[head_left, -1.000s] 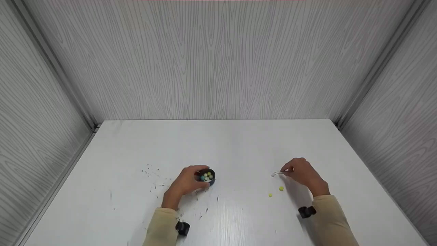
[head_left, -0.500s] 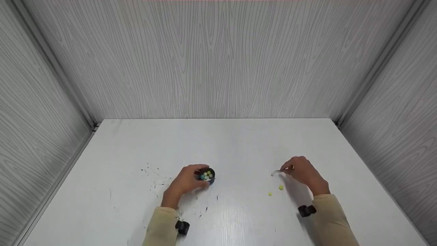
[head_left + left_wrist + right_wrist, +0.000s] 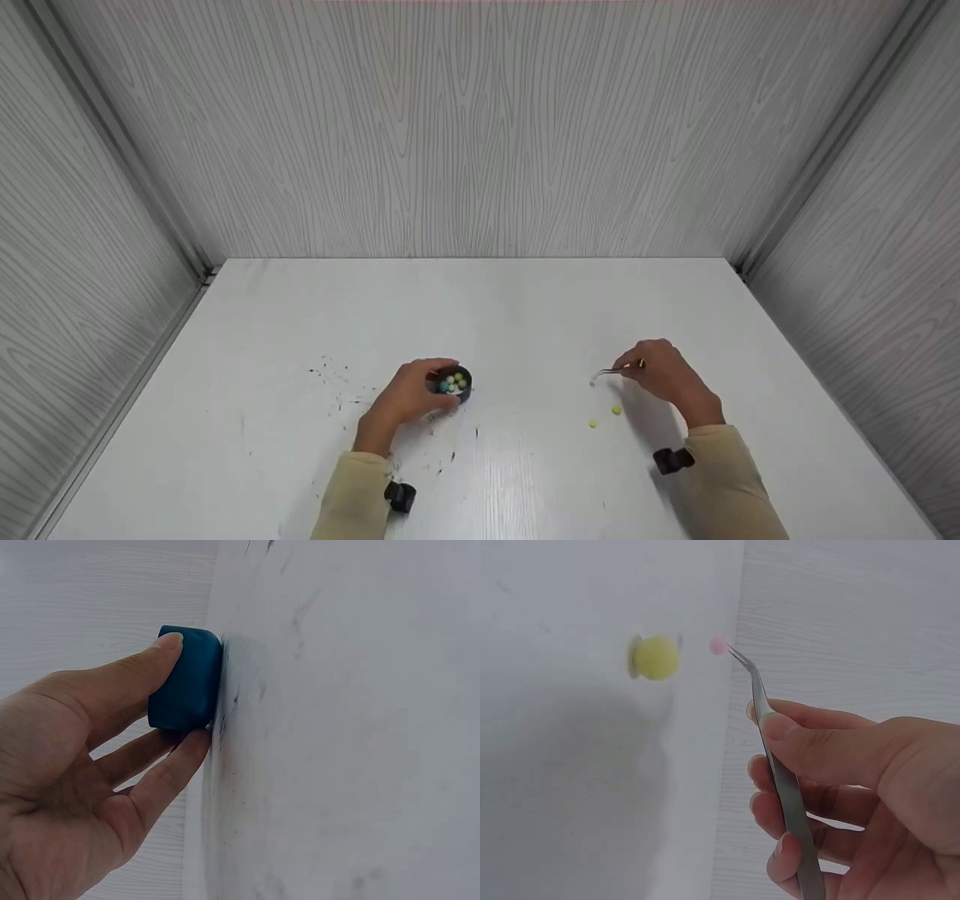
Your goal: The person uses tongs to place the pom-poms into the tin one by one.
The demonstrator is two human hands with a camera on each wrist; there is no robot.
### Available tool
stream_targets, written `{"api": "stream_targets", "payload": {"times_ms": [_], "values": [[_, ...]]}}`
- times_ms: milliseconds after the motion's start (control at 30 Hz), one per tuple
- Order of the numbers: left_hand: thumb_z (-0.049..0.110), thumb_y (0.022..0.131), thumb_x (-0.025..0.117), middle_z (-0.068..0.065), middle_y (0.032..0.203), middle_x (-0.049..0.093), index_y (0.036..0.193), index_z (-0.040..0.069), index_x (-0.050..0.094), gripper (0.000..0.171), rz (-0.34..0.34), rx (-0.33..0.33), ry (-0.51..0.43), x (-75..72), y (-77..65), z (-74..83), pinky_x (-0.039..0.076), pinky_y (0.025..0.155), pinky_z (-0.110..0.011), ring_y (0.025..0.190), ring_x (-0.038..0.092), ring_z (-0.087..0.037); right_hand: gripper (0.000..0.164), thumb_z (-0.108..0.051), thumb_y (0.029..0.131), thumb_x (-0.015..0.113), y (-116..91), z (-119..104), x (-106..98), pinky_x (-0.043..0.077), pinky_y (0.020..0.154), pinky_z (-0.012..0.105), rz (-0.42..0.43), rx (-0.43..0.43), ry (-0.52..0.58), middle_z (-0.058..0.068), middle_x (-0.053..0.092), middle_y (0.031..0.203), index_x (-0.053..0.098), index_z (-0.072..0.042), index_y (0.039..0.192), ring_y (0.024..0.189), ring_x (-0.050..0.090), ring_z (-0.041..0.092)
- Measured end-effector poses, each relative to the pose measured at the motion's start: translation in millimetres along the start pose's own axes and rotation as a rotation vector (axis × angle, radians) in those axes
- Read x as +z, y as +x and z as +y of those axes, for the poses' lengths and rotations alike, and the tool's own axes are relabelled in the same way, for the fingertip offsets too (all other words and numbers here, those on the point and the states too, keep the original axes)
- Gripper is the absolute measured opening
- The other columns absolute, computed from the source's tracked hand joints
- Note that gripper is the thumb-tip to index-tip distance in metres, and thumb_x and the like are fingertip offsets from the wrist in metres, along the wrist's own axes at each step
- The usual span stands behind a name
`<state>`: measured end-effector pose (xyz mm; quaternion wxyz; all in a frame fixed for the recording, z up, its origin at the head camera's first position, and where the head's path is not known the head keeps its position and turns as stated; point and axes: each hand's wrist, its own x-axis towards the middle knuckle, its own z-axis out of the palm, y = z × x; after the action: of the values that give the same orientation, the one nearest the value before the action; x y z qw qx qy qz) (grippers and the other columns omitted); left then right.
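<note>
My left hand (image 3: 412,391) holds a small round blue container (image 3: 189,679) by its sides, thumb on one side and fingers on the other. It stands on the table with its top uncovered, and several small balls (image 3: 453,385) in yellow, blue and pale tones lie inside. In my right hand (image 3: 870,780) is a pair of bent-tip tweezers (image 3: 784,787), gripped between thumb and fingers. A tiny pink ball (image 3: 718,646) is at the tweezer tips; whether they pinch it firmly, I cannot tell. Close by on the table lies a yellow ball (image 3: 656,658).
A smaller yellow ball (image 3: 592,424) lies on the white table (image 3: 525,315), nearer to me than the larger one. Dark marks (image 3: 330,375) speckle the surface around the left hand. Wood-grain panels (image 3: 480,135) enclose the table at the back and both sides.
The right hand's tweezers have shifted slightly left, and the tiny ball at their tips has moved with them. The left hand and the container have stayed in place.
</note>
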<state>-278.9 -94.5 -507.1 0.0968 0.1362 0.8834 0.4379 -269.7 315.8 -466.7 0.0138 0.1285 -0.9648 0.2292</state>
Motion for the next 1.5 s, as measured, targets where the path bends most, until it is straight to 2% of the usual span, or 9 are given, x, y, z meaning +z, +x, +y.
{"api": "stream_targets", "payload": {"times_ms": [467, 800, 967, 1167, 1500], "values": [[0.014, 0.087, 0.083, -0.016, 0.145, 0.061, 0.140, 0.013, 0.064, 0.057, -0.006, 0.019, 0.000, -0.7, 2.2, 0.0, 0.048, 0.112, -0.056, 0.133, 0.059, -0.037, 0.018, 0.002, 0.091, 0.072, 1, -7, -4, 0.050, 0.066, 0.029, 0.011, -0.005, 0.024, 0.010, 0.078, 0.096, 0.084, -0.008, 0.099, 0.080, 0.063, 0.017], [0.014, 0.087, 0.083, -0.016, 0.145, 0.061, 0.140, 0.014, 0.064, 0.056, 0.003, 0.002, -0.002, 0.3, 0.5, -0.7, 0.046, 0.113, -0.058, 0.135, 0.057, -0.038, 0.018, 0.001, 0.092, 0.072, 3, -16, 2, 0.050, 0.068, 0.026, -0.005, -0.008, 0.044, 0.009, 0.077, 0.098, 0.083, -0.008, 0.102, 0.081, 0.063, 0.016], [0.013, 0.088, 0.082, -0.017, 0.143, 0.061, 0.141, 0.013, 0.063, 0.056, -0.007, 0.015, -0.029, 0.1, -1.1, -3.5, 0.050, 0.109, -0.054, 0.129, 0.060, -0.036, 0.018, 0.002, 0.091, 0.073, 7, -25, 6, 0.054, 0.071, 0.030, -0.016, -0.037, 0.042, 0.009, 0.077, 0.099, 0.083, -0.008, 0.101, 0.085, 0.066, 0.019], [0.014, 0.088, 0.083, -0.016, 0.144, 0.061, 0.141, 0.015, 0.063, 0.056, -0.002, 0.017, -0.009, -0.5, -0.3, -4.3, 0.049, 0.110, -0.056, 0.132, 0.059, -0.037, 0.018, 0.002, 0.090, 0.074, 14, -37, 10, 0.057, 0.074, 0.036, -0.010, -0.090, 0.036, 0.009, 0.079, 0.099, 0.084, -0.008, 0.101, 0.088, 0.069, 0.024], [0.014, 0.088, 0.083, -0.016, 0.145, 0.060, 0.141, 0.015, 0.064, 0.057, 0.002, 0.004, -0.027, 0.4, -0.5, -2.1, 0.047, 0.112, -0.057, 0.135, 0.056, -0.038, 0.016, 0.000, 0.091, 0.074, 26, -59, 17, 0.056, 0.073, 0.033, -0.019, -0.148, 0.050, 0.008, 0.077, 0.096, 0.083, -0.008, 0.102, 0.085, 0.067, 0.021]]}}
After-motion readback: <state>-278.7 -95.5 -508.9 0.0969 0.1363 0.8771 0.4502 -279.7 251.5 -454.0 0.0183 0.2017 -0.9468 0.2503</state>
